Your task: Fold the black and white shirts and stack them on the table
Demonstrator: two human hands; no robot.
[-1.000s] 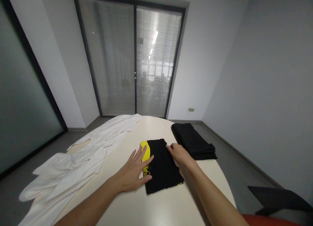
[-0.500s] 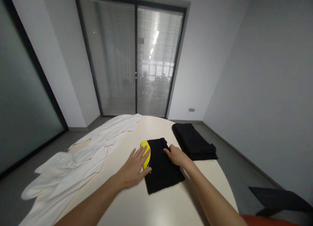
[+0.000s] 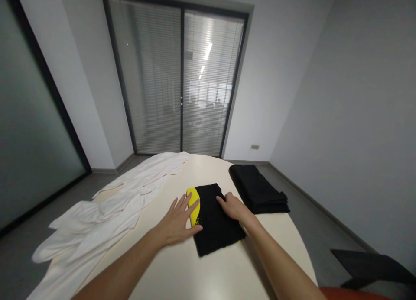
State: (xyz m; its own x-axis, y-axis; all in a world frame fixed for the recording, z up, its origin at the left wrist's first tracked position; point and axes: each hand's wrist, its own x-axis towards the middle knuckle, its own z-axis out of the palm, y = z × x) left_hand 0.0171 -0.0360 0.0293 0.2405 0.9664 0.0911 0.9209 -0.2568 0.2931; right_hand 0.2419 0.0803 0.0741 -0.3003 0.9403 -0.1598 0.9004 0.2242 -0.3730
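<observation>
A folded black cloth point(image 3: 214, 226) with a yellow print on its left side lies on the pale round table point(image 3: 156, 274). My left hand point(image 3: 178, 220) rests on the cloth's left edge, fingers spread, with the fingertips over the yellow print. At the cloth's upper right edge is my right hand point(image 3: 232, 207), its thumb on top and its other fingers curled at the edge, partly hidden. The fingers pinch the cloth's edge there.
White garments point(image 3: 107, 217) lie loosely spread along the table's left side. A stack of folded black cloth point(image 3: 258, 189) sits at the right edge. A black and red chair point(image 3: 373, 265) stands at the lower right, beyond the table.
The fingers of my left hand have spread a little wider over the yellow print. My right hand and the folded cloth have barely moved.
</observation>
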